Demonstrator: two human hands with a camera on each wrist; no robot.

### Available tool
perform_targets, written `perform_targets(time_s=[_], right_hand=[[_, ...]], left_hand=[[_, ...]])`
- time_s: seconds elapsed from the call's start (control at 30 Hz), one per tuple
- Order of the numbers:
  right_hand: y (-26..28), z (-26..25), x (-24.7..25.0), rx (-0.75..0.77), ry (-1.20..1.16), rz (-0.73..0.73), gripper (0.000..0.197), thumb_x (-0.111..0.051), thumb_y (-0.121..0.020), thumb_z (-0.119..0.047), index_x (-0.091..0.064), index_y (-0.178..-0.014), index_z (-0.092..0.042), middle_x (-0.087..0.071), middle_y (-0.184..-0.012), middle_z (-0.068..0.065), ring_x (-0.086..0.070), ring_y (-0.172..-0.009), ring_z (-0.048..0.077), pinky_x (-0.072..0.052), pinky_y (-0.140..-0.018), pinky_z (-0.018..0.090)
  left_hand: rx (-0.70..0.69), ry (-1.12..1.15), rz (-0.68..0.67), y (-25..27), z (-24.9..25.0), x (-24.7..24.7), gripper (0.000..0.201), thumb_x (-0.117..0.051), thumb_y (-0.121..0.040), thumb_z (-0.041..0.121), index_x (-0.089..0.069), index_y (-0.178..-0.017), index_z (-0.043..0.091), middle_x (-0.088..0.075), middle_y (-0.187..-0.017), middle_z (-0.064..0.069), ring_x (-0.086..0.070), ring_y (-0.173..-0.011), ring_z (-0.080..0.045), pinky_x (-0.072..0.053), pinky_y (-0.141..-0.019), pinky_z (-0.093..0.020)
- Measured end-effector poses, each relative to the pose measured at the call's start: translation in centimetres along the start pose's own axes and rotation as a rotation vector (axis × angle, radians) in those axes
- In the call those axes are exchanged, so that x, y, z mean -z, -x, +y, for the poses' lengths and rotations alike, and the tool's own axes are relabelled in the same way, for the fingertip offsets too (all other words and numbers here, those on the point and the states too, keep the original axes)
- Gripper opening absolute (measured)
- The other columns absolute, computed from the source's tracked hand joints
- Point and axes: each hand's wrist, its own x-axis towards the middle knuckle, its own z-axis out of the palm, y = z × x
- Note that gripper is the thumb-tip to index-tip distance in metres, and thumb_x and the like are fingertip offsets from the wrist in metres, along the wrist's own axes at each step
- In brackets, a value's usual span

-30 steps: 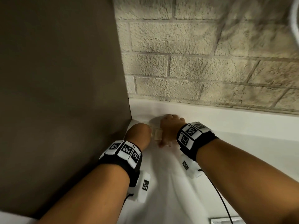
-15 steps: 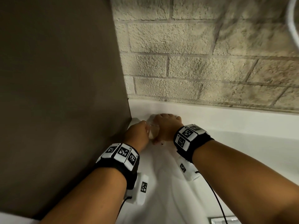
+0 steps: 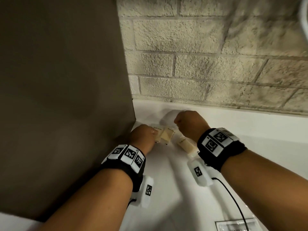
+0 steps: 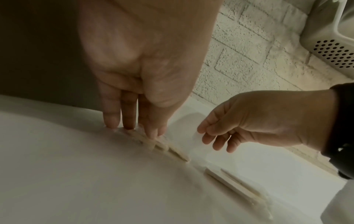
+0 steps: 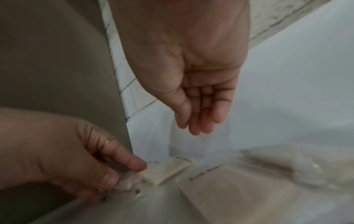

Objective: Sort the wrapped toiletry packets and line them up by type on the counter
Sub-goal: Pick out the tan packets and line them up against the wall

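Three cream soap packets in clear wrap lie in the counter's back left corner. My left hand (image 3: pixel 150 133) rests its straight fingertips (image 4: pixel 132 128) on the crinkled end of the leftmost packet (image 5: pixel 168 168). Tight against that one lies a second packet (image 3: pixel 167 136). A third packet (image 3: pixel 185 145) lies apart to the right, partly under my right wrist. My right hand (image 3: pixel 181 121) hovers above them with loosely bent fingers (image 5: pixel 197 125) and holds nothing.
A brown side panel (image 3: pixel 66 80) walls off the left. A brick wall (image 3: pixel 208 64) and a white ledge (image 3: pixel 250 117) close the back. Another wrapped packet (image 3: pixel 236 225) lies at the near right. A white perforated basket (image 4: pixel 335 57) stands further right.
My right hand has lifted off the packets and drawn back to the right, uncovering them. My left hand has stayed on the leftmost packet.
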Motion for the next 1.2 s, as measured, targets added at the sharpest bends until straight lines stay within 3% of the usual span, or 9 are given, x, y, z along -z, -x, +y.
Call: perform_targets(time_s=[0.17,0.3,0.37,0.43,0.53,0.73,0.87,1.1,1.2], right_hand=[[0.5,-1.7,-1.1,0.039,0.131,-0.151,0.054,-0.071,-0.075,-0.053,-0.065,-0.116,-0.018,-0.064,-0.117,0.002,-0.060,-0.108,0.024,-0.049,-0.089,0.036],[-0.1,-2.0,-2.0,0.029,0.093,-0.187,0.086,-0.082,-0.066,-0.044,-0.044,-0.138,-0.018,-0.046,-0.142,0.004,-0.041,-0.131,0.029,-0.037,-0.105,0.043],[-0.4,-2.0,-2.1,0.035,0.038,-0.190,0.093,-0.086,-0.063,-0.038,-0.038,-0.141,-0.019,-0.039,-0.146,0.004,-0.035,-0.135,0.031,-0.033,-0.108,0.046],[-0.4,-2.0,-2.2,0.073,0.004,-0.178,0.092,-0.087,-0.061,-0.034,-0.039,-0.138,-0.020,-0.040,-0.144,0.004,-0.034,-0.135,0.030,-0.033,-0.107,0.045],[-0.3,-2.1,-2.3,0.089,0.014,-0.161,0.091,-0.087,-0.060,-0.036,-0.040,-0.136,-0.019,-0.039,-0.144,0.005,-0.033,-0.135,0.030,-0.034,-0.107,0.045],[-0.5,-2.4,-2.1,0.005,0.106,-0.184,0.092,-0.087,-0.055,-0.047,-0.042,-0.129,-0.016,-0.044,-0.140,0.008,-0.036,-0.131,0.034,-0.035,-0.103,0.047],[-0.3,-2.0,-2.4,-0.022,0.128,-0.072,0.098,-0.083,-0.054,-0.056,-0.039,-0.132,-0.016,-0.047,-0.138,0.009,-0.042,-0.127,0.033,-0.037,-0.102,0.045],[-0.4,-1.9,-2.0,-0.052,0.033,-0.198,0.095,-0.091,-0.053,-0.036,-0.038,-0.127,-0.010,-0.045,-0.134,0.017,-0.048,-0.121,0.037,-0.044,-0.099,0.047],[-0.3,-1.5,-1.8,0.033,-0.067,-0.221,0.081,-0.091,-0.053,-0.019,-0.045,-0.119,-0.010,-0.034,-0.137,0.016,-0.053,-0.113,0.035,-0.049,-0.093,0.037]], left_hand=[[-0.034,-0.120,-0.005,-0.1,0.2,0.0,0.032,-0.059,-0.089,0.019,-0.067,-0.119,0.029,-0.061,-0.129,-0.003,-0.058,-0.116,-0.027,-0.046,-0.101,-0.035],[-0.019,-0.111,0.005,0.0,0.1,-0.1,0.038,-0.062,-0.087,0.020,-0.064,-0.124,0.030,-0.060,-0.131,-0.004,-0.057,-0.118,-0.028,-0.045,-0.103,-0.038],[-0.019,-0.118,0.017,-0.1,0.0,-0.4,0.037,-0.061,-0.088,0.021,-0.065,-0.124,0.030,-0.060,-0.130,-0.004,-0.057,-0.118,-0.028,-0.045,-0.102,-0.038],[-0.005,-0.106,0.025,-0.3,0.1,-0.5,0.032,-0.059,-0.088,0.025,-0.068,-0.119,0.027,-0.063,-0.125,-0.006,-0.059,-0.115,-0.029,-0.047,-0.099,-0.038],[0.041,-0.082,0.015,-0.6,0.0,-0.5,0.036,-0.055,-0.091,0.027,-0.064,-0.125,0.021,-0.059,-0.132,-0.008,-0.055,-0.120,-0.029,-0.044,-0.103,-0.040],[-0.027,-0.138,0.000,-1.3,-0.1,-0.2,0.041,-0.054,-0.093,0.015,-0.057,-0.134,0.024,-0.052,-0.140,-0.008,-0.050,-0.127,-0.029,-0.039,-0.108,-0.037],[-0.083,-0.151,0.003,-1.2,-0.6,-0.4,0.047,-0.051,-0.091,0.004,-0.057,-0.132,0.027,-0.049,-0.141,-0.007,-0.048,-0.128,-0.029,-0.037,-0.109,-0.036],[-0.076,-0.180,0.013,-1.5,-0.5,-0.6,0.041,-0.050,-0.095,0.014,-0.057,-0.133,0.029,-0.049,-0.139,-0.005,-0.048,-0.127,-0.029,-0.038,-0.108,-0.037],[-0.085,-0.170,0.005,-1.5,-0.7,-0.6,0.041,-0.050,-0.094,0.013,-0.058,-0.132,0.028,-0.050,-0.138,-0.004,-0.049,-0.127,-0.028,-0.038,-0.107,-0.034]])
